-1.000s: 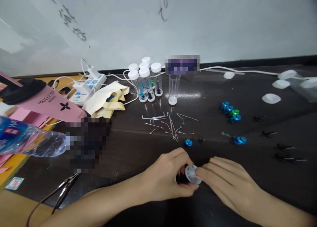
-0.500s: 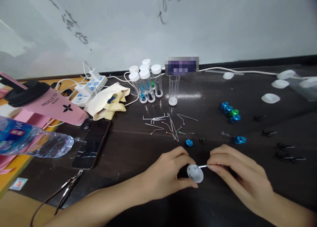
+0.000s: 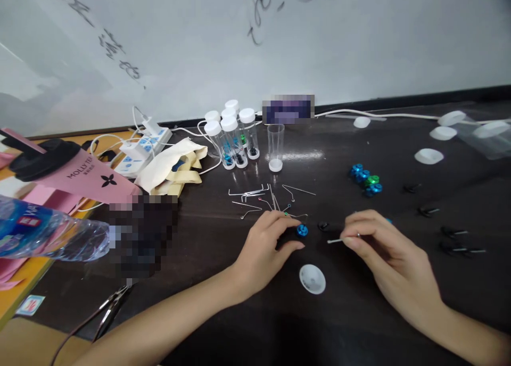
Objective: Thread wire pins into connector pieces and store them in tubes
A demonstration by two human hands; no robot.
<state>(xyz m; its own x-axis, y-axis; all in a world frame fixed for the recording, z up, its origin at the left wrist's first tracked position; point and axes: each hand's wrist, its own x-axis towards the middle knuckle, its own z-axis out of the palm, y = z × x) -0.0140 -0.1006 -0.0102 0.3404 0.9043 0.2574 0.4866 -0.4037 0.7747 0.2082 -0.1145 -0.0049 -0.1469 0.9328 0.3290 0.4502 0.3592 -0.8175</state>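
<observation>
My left hand (image 3: 266,243) reaches forward on the dark table (image 3: 207,249), its fingertips pinching at a small blue metal part (image 3: 302,230). My right hand (image 3: 377,246) is closed on a thin white stick (image 3: 334,241) that points left. A white cap (image 3: 312,279) lies on the table between and below both hands. A small black part (image 3: 323,226) lies just right of the blue one. Bent metal pins (image 3: 267,201) are scattered just beyond my left hand.
Capped clear vials (image 3: 233,137) and an open tube (image 3: 275,147) stand at the back. Blue and green parts (image 3: 365,179), black screws (image 3: 451,233) and white caps (image 3: 429,156) lie to the right. A pink cup (image 3: 75,172), water bottle (image 3: 48,233), power strip (image 3: 139,142) and pliers (image 3: 112,305) are on the left.
Both hands let go of the white cap, which now lies on the table. My left hand moved forward to the blue part; my right drew the white stick away, up and right.
</observation>
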